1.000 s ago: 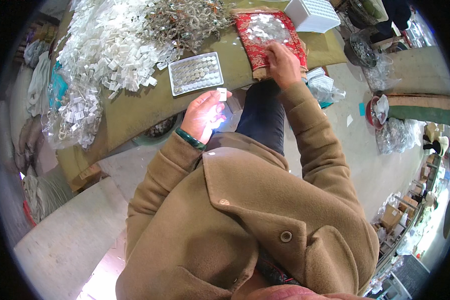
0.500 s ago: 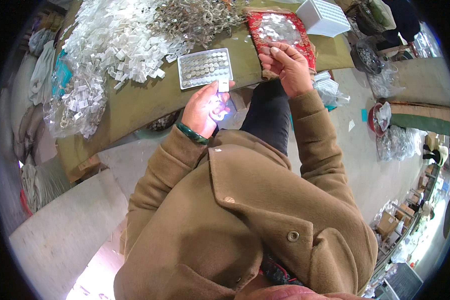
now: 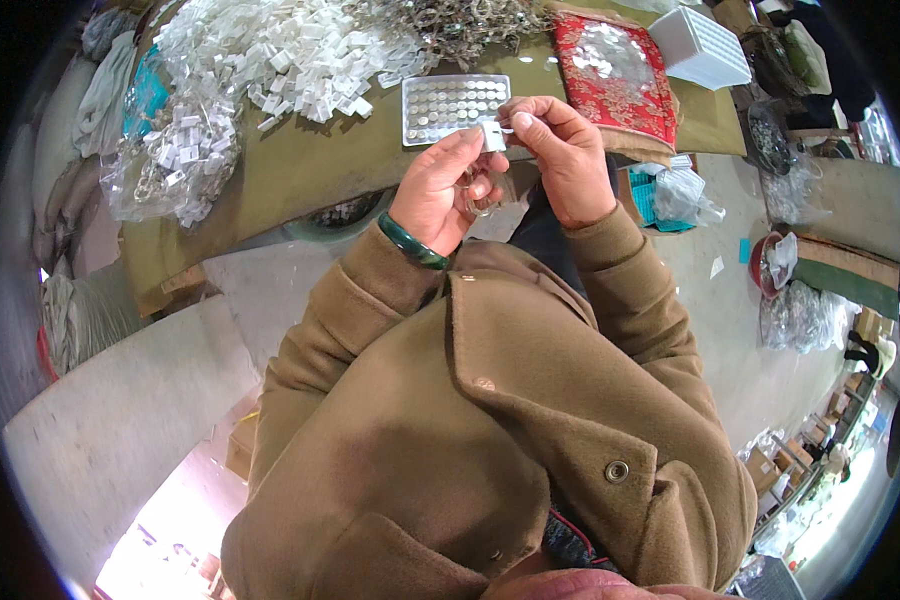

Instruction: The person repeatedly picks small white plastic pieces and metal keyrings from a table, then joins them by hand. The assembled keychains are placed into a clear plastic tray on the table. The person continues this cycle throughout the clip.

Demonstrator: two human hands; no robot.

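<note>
Between the thumb and fingers of my left hand (image 3: pixel 432 190) is a small white plastic case (image 3: pixel 493 137), held upright. A thin, pale wire loop (image 3: pixel 484 208) hangs below it by my fingers. My right hand (image 3: pixel 573 165) has its thumb and forefinger pinched at the case's right side; the small pale piece between them is too small to name. Just beyond both hands lies a shallow white tray (image 3: pixel 406 118) with rows of small round silvery discs (image 3: pixel 455 97). Right of the tray, a red patterned cloth (image 3: pixel 615 110) carries a layer of small whitish pieces (image 3: pixel 610 52).
A big heap of white plastic cases (image 3: pixel 290 60) covers the table's far left, beside a clear bag of similar cases (image 3: pixel 192 150). Tangled wires (image 3: pixel 465 25) lie behind the tray. A white gridded block (image 3: pixel 695 50) stands far right, above a teal basket (image 3: pixel 642 197).
My right hand has come left from the red cloth to the white case. The bright glow at my left hand is gone. The view has shifted, with the table now higher in the picture.
</note>
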